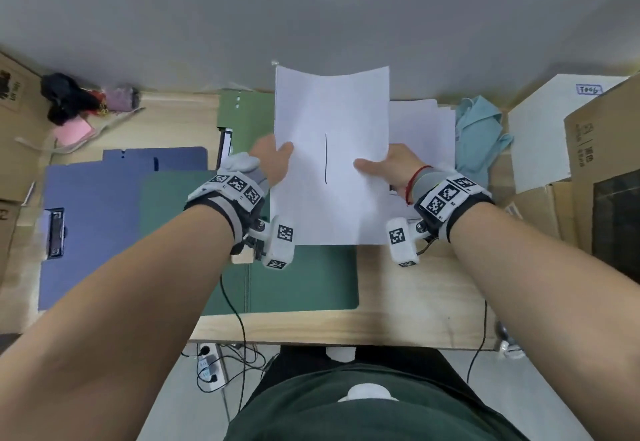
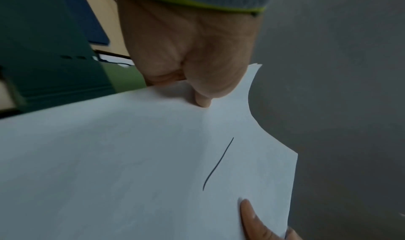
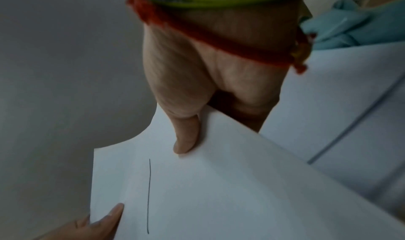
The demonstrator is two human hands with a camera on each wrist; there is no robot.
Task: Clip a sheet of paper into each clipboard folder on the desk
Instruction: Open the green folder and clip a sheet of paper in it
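Grey wall rises behind a pale wooden surface (image 1: pixel 415 288) carrying several folders. Both hands hold one sheet of paper (image 1: pixel 332 122) up off the surface, its long axis running away from the person, its far end bowed slightly. A single dark pen stroke runs along that axis at mid-sheet.

Left hand (image 1: pixel 273 160): clamped on the sheet's left edge, thumb on the upper face, fingers beneath. The left wrist view confirms the thumb pressed on the paper. Right hand (image 1: pixel 388 167): clamped on the right edge in the same manner, thumb on top, confirmed in the right wrist view. The sheet is fully carried; no part rests on the surface.

Directly below the hands lies a dark green folder (image 1: pixel 304 281), closed as far as can be seen. Beyond the left hand is a lighter green folder (image 1: pixel 242 111), mostly hidden by the sheet. Out to the left of the left hand lies a blue clipboard folder (image 1: pixel 97 226), opened flat, its metal clip (image 1: pixel 55 232) at its far left edge; no paper shows under that clip. Beyond the right hand sits a stack of loose paper (image 1: pixel 422 129), with a teal cloth (image 1: pixel 481 132) further right.

Assessment: the sheet is in transit and not yet clipped. The exposed clip lies well left of both hands, nearer the left one, and its jaw runs parallel to the sheet's long axis. If that folder is the target, the sheet would likely need a quarter turn so a short edge meets the clip.
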